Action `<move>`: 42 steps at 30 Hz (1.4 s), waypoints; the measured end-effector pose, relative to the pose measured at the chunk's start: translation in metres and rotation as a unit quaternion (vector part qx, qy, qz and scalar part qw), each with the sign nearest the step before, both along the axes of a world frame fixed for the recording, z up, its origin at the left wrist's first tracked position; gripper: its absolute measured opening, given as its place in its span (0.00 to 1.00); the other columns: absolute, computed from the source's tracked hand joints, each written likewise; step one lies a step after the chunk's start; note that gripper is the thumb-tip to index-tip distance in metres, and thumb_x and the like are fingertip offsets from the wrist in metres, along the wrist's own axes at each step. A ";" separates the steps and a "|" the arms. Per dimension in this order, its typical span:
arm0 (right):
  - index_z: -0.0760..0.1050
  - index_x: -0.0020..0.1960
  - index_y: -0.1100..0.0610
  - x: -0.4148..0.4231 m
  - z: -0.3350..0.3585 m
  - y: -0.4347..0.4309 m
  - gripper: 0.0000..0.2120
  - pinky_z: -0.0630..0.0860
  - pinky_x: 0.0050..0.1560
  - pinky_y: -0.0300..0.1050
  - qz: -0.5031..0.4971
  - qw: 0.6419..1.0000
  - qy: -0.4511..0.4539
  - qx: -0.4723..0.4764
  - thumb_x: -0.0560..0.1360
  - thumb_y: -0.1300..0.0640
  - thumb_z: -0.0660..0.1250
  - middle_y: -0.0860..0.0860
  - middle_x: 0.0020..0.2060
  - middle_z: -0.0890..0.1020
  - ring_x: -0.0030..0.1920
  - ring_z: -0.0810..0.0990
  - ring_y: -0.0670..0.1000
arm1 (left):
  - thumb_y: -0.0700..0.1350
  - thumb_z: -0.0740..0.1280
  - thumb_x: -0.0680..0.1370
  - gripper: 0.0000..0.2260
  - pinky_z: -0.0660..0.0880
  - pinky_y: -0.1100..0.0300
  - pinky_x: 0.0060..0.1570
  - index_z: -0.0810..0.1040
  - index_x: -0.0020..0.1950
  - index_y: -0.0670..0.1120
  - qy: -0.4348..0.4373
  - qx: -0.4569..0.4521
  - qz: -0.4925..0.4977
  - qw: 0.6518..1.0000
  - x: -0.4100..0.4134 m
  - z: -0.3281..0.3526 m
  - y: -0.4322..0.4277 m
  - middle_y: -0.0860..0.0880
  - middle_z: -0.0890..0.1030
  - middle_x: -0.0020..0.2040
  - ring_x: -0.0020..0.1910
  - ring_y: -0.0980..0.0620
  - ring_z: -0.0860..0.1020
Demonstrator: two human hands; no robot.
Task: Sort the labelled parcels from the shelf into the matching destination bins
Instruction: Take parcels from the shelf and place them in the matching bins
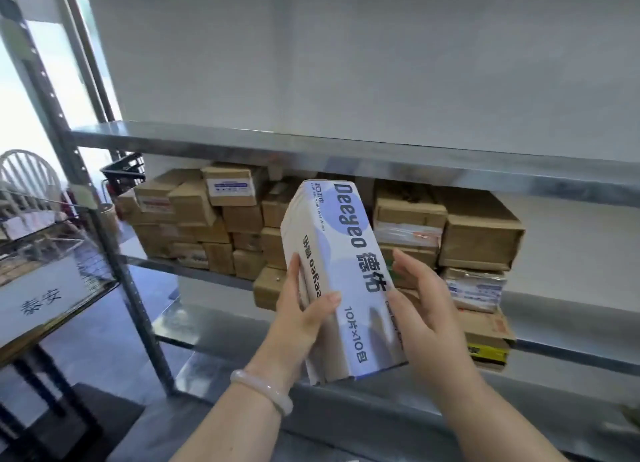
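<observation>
A long white-and-blue box (341,274) printed "Deeyeo" is being held in the air in front of the metal shelf (311,146), its far end tilting up and away, its near end lower and closer to the camera. It is being grasped from 2 sides: the left hand (304,319) is being wrapped round its left edge, thumb lying across the printed top face, while the right hand (420,305) is being curled round its right edge, fingers reaching behind it. A pale bracelet (263,396) is being worn on the left wrist. Behind the box, brown cardboard parcels (214,219) are being kept stacked on the shelf's middle level. Off to the left, a wire basket (97,274) is being fronted by a white paper sign, with a spindle-backed chair (27,177) beyond it
</observation>
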State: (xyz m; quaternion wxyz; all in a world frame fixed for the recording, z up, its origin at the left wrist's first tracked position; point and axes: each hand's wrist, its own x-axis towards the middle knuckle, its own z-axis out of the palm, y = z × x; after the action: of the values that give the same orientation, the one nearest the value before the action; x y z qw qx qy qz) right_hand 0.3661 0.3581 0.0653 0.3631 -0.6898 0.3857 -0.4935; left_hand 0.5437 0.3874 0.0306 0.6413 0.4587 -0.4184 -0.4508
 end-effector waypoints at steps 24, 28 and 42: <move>0.52 0.76 0.34 0.357 -0.029 -0.043 0.30 0.42 0.74 0.38 0.467 0.829 0.229 -0.206 0.75 0.29 0.49 0.30 0.75 0.49 0.75 0.43 0.36 | 0.41 0.76 0.74 0.38 0.80 0.52 0.55 0.62 0.74 0.68 0.003 0.040 0.431 0.901 0.268 -0.001 0.072 0.57 0.78 0.67 0.61 0.52 0.80; 0.55 0.74 0.33 0.406 -0.026 -0.049 0.29 0.52 0.76 0.53 0.457 0.852 0.199 -0.158 0.77 0.39 0.63 0.36 0.77 0.51 0.77 0.47 0.42 | 0.44 0.74 0.69 0.34 0.81 0.51 0.50 0.67 0.70 0.68 0.088 0.014 0.480 0.873 0.300 -0.008 0.098 0.54 0.83 0.60 0.56 0.47 0.83; 0.59 0.72 0.31 0.613 -0.036 -0.003 0.28 0.61 0.53 0.18 0.556 0.826 0.064 0.069 0.78 0.46 0.66 0.22 0.67 0.60 0.60 0.57 0.17 | 0.59 0.67 0.76 0.29 0.74 0.47 0.65 0.60 0.75 0.70 -0.116 0.119 0.553 0.816 0.489 0.002 0.147 0.54 0.69 0.68 0.64 0.51 0.75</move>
State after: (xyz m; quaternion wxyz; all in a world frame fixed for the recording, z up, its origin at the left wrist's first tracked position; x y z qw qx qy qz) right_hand 0.9795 0.3548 0.0295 0.5970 -0.7908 -0.0075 -0.1348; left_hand 1.0331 0.5340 0.0323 0.6695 0.7348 -0.1084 -0.0095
